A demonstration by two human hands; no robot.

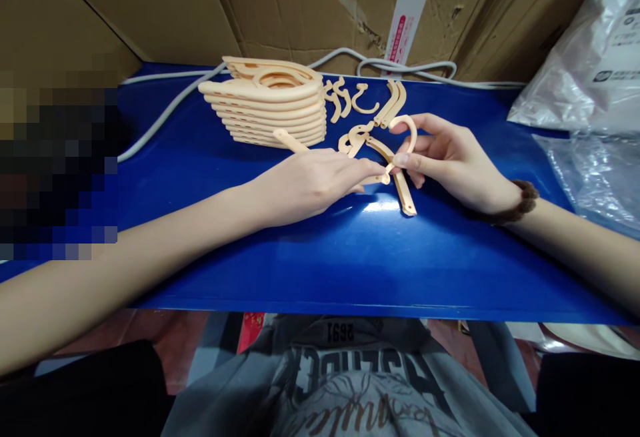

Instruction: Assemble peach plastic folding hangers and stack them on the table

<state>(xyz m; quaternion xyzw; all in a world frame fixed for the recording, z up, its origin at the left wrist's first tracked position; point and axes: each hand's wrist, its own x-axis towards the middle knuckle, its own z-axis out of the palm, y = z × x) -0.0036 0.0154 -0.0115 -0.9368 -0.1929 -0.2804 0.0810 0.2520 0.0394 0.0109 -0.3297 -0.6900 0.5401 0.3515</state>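
Note:
My left hand (320,180) is closed on a beige plastic arm piece (290,141), whose one end sticks out behind the knuckles and the other shows at the fingertips. Between thumb and fingers, my right hand (450,160) pinches a beige hook (412,135). The hook's lower end touches the arm piece's tip at my left fingertips. Under and behind the hands, another arm piece (403,190) lies slanted on the blue table, beside a curved beige piece (358,137). My left palm and its inner fingers are hidden.
A stack of beige pieces (270,107) stands behind my left hand. Loose hooks (365,100) and curved strips (393,102) lie right of it on the blue table (310,263). A white cable (170,113) and cardboard (300,10) line the back; plastic bags (580,70) sit at right.

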